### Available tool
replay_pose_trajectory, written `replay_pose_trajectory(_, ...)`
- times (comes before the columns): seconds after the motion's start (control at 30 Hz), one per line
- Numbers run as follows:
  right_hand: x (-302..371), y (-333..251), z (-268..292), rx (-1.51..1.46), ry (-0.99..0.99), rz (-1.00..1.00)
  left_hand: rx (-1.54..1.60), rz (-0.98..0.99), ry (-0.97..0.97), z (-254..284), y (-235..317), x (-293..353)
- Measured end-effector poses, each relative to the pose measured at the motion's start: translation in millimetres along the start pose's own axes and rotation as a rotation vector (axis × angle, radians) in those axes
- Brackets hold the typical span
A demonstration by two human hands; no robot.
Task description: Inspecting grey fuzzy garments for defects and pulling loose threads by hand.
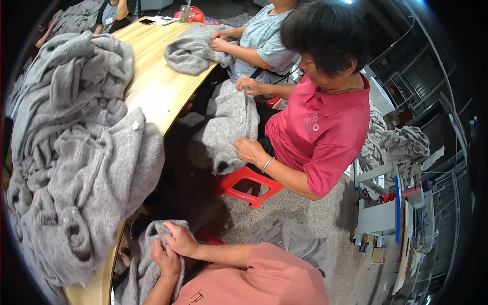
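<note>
1. Hands work close together at the lower edge: the left hand [166, 260] and right hand [180, 239] both grip a grey knit [147, 264] that hangs below the table [157, 86] edge, in the wearer's lap.
2. Left hand's fingers are curled tight into the knit's folds; right hand lies just above it, fingers bent and pinching the fabric's top edge. The 2 hands touch.
3. A big pile [76, 152] of grey knits covers the left part of the wooden table, draping over its near edge, just beside the held knit.
4. A person in a red shirt [320, 137] sits opposite on a red stool [244, 185], holding a second knit [226, 127] with 1 hand at its top and 1 at its lower side.
5. A person in a pale grey shirt [264, 38] sits farther back, both hands on a third knit [193, 51] lying on the table.
6. More grey fabric [295, 239] lies on the floor near the wearer's right arm, and a heap [401, 145] rests on a rack at right.
</note>
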State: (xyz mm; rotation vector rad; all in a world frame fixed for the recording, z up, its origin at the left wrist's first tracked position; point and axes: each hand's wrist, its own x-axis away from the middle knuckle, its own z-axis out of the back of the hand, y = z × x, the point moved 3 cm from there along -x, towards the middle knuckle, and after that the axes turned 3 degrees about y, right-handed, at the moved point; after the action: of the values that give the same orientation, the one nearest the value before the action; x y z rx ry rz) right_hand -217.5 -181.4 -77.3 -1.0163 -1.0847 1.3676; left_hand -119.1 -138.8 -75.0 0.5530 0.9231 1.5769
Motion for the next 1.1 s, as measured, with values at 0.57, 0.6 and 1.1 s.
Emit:
replay_pose_trajectory(0.57, -50, 27, 91, 0.330, 0.077, 0.475, 0.518, 0.382, -0.042, -14, 10, -79)
replay_pose_trajectory(0.6, -38, 23, 72, 0.311, -0.096, 0.493, 0.536, 0.409, -0.047, -13, 4, -77)
replay_pose_trajectory(1.1, -25, -7, 28, 0.072, -0.236, 0.758, 1.033, 0.875, -0.279, -13, -43, -16)
